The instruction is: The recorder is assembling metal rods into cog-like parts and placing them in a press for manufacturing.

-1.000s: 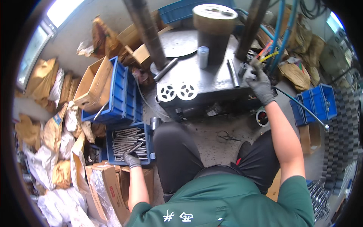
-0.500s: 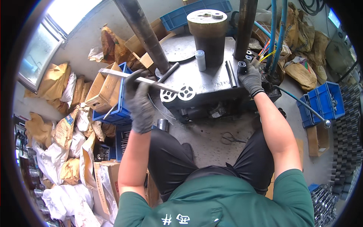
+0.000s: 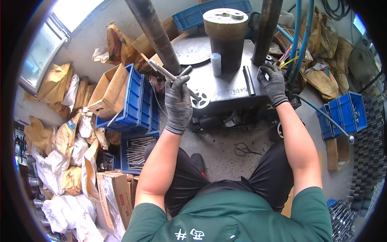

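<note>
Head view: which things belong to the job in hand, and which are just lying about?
Likely in the job:
- rod, in the left hand
- right hand at the table; grip unclear
- binned rods

Seemingly lying about:
- scissors
- sacks
- carton

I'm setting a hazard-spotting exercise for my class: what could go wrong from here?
The rod in the left hand might knock the white spoked disc, which it overlaps in view. The metal tube lying by the table's front edge could get nudged off. The scissors underfoot might trip someone.
</note>
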Available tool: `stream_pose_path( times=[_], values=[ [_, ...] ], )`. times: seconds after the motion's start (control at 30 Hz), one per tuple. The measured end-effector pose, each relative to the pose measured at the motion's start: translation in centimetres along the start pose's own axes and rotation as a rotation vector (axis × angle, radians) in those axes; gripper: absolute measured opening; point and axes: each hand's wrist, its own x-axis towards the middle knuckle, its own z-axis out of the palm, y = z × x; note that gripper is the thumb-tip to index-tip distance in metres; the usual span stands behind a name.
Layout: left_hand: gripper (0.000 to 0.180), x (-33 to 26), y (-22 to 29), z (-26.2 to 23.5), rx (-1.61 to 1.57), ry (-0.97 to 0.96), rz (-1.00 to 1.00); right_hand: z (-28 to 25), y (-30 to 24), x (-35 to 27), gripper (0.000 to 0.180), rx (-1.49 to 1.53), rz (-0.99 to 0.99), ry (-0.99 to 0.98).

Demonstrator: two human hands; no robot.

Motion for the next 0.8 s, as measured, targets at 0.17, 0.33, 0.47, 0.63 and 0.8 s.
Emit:
stream_pose_path(
  times=[0.17,0.33,0.47,0.63,0.8],
  values=[
    [0.035,0.0,0.1,-0.5,-0.172,-0.033,-0.131,-0.6,-0.3,0.3,0.024,-0.066,-0.062,-0.017],
    [0.029,-0.2,0.8,-0.9,-0.345,-0.090,-0.189,-0.7,-0.7,0.6,0.023,0.156,0.030,0.133],
    [0.029,-0.3,-0.7,-0.6,-0.238,-0.154,-0.037,-2.3,-3.2,0.6,0.024,0.499,0.138,0.119],
    [0.033,0.3,-0.6,-0.7,-0.155,-0.124,0.046,-4.2,-7.8,0.7,0.028,0.883,0.233,0.074],
    [0.035,1.0,-0.5,-0.2,-0.288,-0.021,-0.247,-6.5,-14.0,3.8,0.030,1.042,0.340,-0.127]
  ],
)
